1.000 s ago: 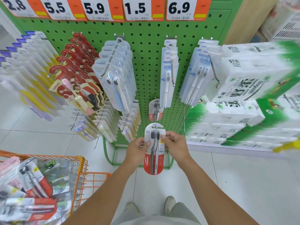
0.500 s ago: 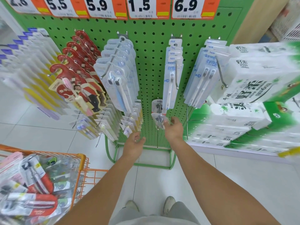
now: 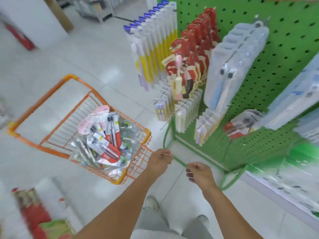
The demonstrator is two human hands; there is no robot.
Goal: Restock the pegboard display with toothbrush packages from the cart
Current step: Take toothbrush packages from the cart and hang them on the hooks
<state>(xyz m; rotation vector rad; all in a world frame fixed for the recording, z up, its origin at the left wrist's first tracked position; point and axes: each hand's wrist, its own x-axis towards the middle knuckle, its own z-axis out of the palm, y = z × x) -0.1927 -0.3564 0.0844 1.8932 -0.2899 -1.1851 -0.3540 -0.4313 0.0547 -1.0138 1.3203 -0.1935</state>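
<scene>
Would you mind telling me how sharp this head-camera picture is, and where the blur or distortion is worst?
Head view: motion blur smears the whole frame, worst at the edges; the pegboard leans and bows from the wide-angle lens; packages in the cart are recognisable but their print is unreadable; the left hand and right hand are sharpest; lighting is even, without hard shadows.

Orange wire cart [image 3: 51, 94]; glossy plastic toothbrush packages [image 3: 103, 135]; perforated green pegboard [image 3: 284, 49].

I'm in a shop: a green pegboard [image 3: 276, 54] hung with packaged toothbrushes [image 3: 229, 66], an orange cart [image 3: 51, 94] (wire-sided), tiled floor [image 3: 86, 54].
</scene>
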